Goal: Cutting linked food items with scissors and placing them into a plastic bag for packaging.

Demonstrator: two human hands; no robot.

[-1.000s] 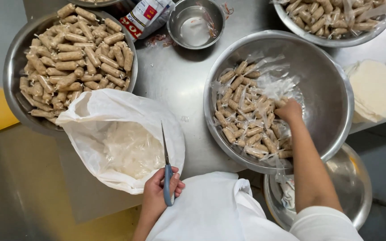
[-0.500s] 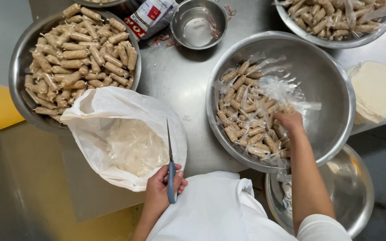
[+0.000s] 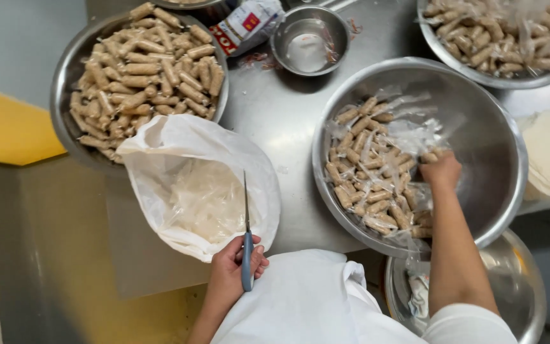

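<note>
The left hand [image 3: 233, 271] holds a knife [image 3: 247, 245] over the plastic bag [image 3: 202, 185]. Behind the bag stands a bowl of rolls [image 3: 141, 70]. To the right, the right hand [image 3: 442, 171] is inside the big bowl [image 3: 479, 127], touching wrapped rolls [image 3: 367, 178].

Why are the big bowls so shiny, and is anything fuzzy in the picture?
In the head view, overhead light bounces off the steel bowl as soft glare; the right hand reaching into the wrapped rolls looks slightly smeared, while the left hand and its knife over the white bag look sharp.
</note>
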